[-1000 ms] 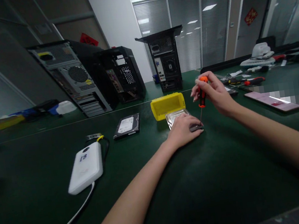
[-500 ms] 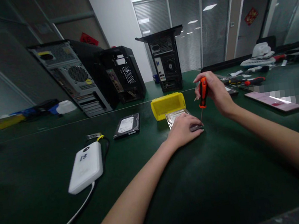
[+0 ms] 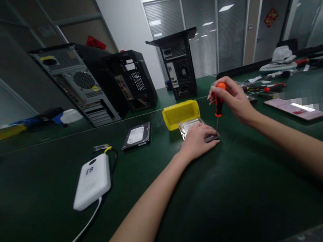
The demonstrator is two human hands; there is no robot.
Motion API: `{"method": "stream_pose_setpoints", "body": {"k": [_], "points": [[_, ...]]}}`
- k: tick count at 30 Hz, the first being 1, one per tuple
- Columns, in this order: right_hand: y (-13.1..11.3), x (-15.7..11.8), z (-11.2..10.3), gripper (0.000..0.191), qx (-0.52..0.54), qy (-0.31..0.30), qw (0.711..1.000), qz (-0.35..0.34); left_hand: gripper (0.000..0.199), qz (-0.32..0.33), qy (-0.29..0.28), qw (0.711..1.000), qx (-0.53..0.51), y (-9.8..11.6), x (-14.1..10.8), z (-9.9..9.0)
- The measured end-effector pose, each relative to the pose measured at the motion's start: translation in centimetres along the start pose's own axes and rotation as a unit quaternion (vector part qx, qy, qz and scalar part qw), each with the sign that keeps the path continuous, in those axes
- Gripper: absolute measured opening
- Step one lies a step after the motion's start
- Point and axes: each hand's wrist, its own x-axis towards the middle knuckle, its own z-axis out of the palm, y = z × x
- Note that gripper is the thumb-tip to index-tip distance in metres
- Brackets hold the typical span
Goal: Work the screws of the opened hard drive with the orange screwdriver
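Observation:
My left hand [image 3: 198,139] is closed over the near side of a silver hard drive [image 3: 186,126] on the green table. Between its thumb and fingers shows a dark grey edge [image 3: 211,138]; whether it belongs to the drive I cannot tell. My right hand [image 3: 232,99] grips the handle of an orange and black screwdriver [image 3: 219,107], which stands nearly upright. Its thin shaft points down, with the tip at the fingertips of my left hand. An open yellow case [image 3: 181,115] stands right behind the silver drive.
Left of my hands lies another hard drive [image 3: 136,135]. A white power bank [image 3: 92,183] with a cable is nearer on the left. Computer towers [image 3: 84,83] stand at the back. To the right are a pink phone [image 3: 295,109] and pliers [image 3: 275,87].
My right hand's fingers have shifted around the screwdriver handle, covering more of it. The left hand and the drive stay in place.

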Motion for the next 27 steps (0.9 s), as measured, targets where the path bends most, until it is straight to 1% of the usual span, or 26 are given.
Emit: {"method": "stream_pose_setpoints", "body": {"k": [8, 11, 17, 27], "points": [[0.1, -0.5, 0.3, 0.025, -0.075, 0.008, 0.997, -0.033, 0.018, 0.005, 0.001, 1.0, 0.006, 0.0, 0.1, 0.1], [0.3, -0.4, 0.2, 0.021, -0.061, 0.006, 0.998, -0.032, 0.017, 0.01, 0.001, 1.0, 0.007, 0.0, 0.1, 0.1], [0.4, -0.2, -0.3, 0.029, -0.013, -0.004, 1.0, -0.009, 0.016, 0.004, 0.001, 1.0, 0.004, 0.0, 0.0, 0.0], [0.3, 0.1, -0.7, 0.027, -0.006, -0.013, 1.0, -0.003, 0.017, 0.002, -0.002, 1.0, 0.003, 0.0, 0.0, 0.0]]}}
